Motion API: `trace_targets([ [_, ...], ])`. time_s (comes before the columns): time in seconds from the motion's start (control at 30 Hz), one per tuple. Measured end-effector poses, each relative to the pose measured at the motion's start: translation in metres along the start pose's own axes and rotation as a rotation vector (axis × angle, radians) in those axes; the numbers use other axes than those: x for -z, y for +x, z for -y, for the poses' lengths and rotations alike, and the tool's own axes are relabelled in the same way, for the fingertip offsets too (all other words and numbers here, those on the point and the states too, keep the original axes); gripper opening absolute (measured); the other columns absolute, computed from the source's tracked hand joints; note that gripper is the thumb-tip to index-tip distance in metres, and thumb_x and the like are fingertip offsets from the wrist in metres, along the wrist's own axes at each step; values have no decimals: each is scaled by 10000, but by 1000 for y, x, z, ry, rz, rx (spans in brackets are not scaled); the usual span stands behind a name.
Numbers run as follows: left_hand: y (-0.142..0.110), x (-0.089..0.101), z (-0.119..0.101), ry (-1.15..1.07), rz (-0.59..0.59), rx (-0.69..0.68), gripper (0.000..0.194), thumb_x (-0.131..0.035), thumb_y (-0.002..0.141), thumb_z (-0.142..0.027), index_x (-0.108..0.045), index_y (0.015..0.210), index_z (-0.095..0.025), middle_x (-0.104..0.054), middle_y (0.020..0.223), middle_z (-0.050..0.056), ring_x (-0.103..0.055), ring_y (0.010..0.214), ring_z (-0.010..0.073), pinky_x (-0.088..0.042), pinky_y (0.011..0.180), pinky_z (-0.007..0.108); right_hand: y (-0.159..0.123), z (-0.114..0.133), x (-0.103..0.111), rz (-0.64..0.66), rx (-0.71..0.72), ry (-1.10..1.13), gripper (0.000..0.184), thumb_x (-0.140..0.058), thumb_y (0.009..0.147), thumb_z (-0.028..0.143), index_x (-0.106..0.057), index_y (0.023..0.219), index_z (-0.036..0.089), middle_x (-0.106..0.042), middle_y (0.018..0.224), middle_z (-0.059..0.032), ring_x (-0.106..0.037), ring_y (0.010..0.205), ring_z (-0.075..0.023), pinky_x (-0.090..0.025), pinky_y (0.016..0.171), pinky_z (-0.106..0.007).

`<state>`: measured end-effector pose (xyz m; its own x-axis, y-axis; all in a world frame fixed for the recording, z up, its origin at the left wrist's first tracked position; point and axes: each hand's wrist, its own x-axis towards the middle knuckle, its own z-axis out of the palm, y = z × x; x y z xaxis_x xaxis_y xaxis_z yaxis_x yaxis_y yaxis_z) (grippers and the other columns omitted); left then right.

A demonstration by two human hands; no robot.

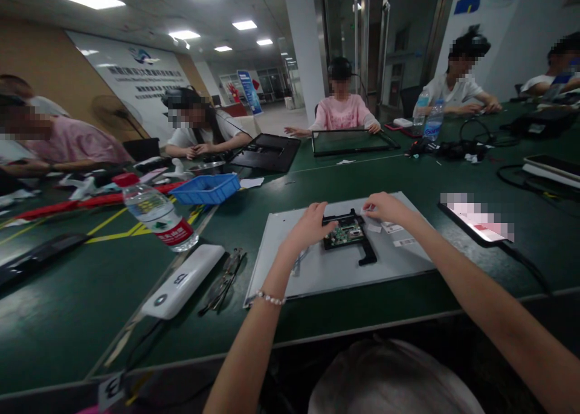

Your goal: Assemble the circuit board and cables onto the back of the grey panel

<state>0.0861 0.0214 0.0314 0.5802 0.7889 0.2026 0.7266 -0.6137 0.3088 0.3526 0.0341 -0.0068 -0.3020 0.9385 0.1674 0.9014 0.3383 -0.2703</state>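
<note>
A black plastic bracket with a green circuit board [344,235] in it lies on a pale grey flat panel [281,263]. My left hand [312,225] is at the bracket's left edge, its fingers stretched and the thumb apart, reaching over the board's corner. Whether it presses on the bracket I cannot tell. At the bracket's upper right, my right hand [385,208] has its fingertips pinched together beside a small whitish piece; what they hold is too small to make out. White labels [403,242] are on the panel below that hand.
Left of the panel are folded glasses [224,281], a white power bank [183,281], a water bottle [156,214] and a blue bin [206,189]. A phone [473,220] with a cable lies right. Across the table, people work; one touches a black frame [353,151].
</note>
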Motion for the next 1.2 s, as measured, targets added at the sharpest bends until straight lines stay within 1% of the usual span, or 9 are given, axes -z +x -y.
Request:
trace_targets([
  [0.1,2,-13,-2,-116,52,7,785,-555,797,-528,-258,1406,-131,-311,1444,187,-280,1350,325,-262,1099,443,1,2,-1,-29,4,-54,202,-579,824,266,-728,937,190,-712,933,-81,-637,878,-210,-445,763,-264],
  [0.23,-3,-21,10,-225,135,73,977,-594,720,-626,-165,1443,-129,-198,1500,198,-206,1381,349,-229,1115,465,-1,5,2,-58,-11,-73,202,-553,844,251,-738,910,204,-715,918,-76,-635,871,-220,-442,718,-266],
  [0.37,-7,-18,20,-290,223,42,1081,-644,669,-616,-102,1457,-111,-145,1520,188,-180,1393,332,-205,1135,447,-2,9,4,-113,-38,-92,207,-542,862,259,-731,926,205,-702,959,-80,-625,889,-222,-435,718,-271],
  [0.47,-8,-17,23,-321,276,21,1141,-695,629,-570,-62,1464,-118,-105,1530,176,-165,1399,318,-180,1146,436,0,17,3,-196,4,-72,233,-504,896,266,-714,965,192,-682,1014,-81,-608,941,-213,-430,778,-274],
  [0.53,-8,-19,24,-334,276,20,1162,-716,608,-549,-58,1466,-122,-103,1530,173,-158,1399,320,-165,1150,441,4,24,1,-220,70,-31,237,-492,908,258,-704,983,184,-672,1034,-76,-598,961,-198,-424,818,-270],
  [0.67,-8,-21,26,-358,260,25,1170,-728,595,-543,-58,1471,-154,-126,1527,165,-178,1391,334,-171,1142,473,13,39,-5,-171,178,-19,213,-510,897,227,-706,969,186,-663,1043,-75,-588,974,-189,-420,835,-263],
  [0.8,-8,-21,28,-377,268,10,1173,-726,595,-556,-50,1474,-172,-126,1530,152,-184,1388,337,-175,1140,476,18,43,-11,-88,193,-61,195,-531,870,191,-715,934,184,-674,1011,-79,-596,963,-200,-422,813,-256],
  [0.93,-8,-22,29,-378,272,14,1164,-722,600,-557,-63,1473,-158,-128,1530,154,-173,1392,330,-168,1146,460,19,41,-14,-22,193,-29,221,-516,865,180,-713,966,184,-688,996,-78,-611,949,-191,-424,827,-246],
  [1.2,-7,-23,28,-365,262,5,1160,-723,595,-555,-71,1471,-164,-138,1524,170,-180,1389,341,-174,1138,473,18,47,-13,-30,194,-24,238,-514,874,228,-698,1019,186,-689,1038,-80,-610,990,-207,-425,835,-252],
])
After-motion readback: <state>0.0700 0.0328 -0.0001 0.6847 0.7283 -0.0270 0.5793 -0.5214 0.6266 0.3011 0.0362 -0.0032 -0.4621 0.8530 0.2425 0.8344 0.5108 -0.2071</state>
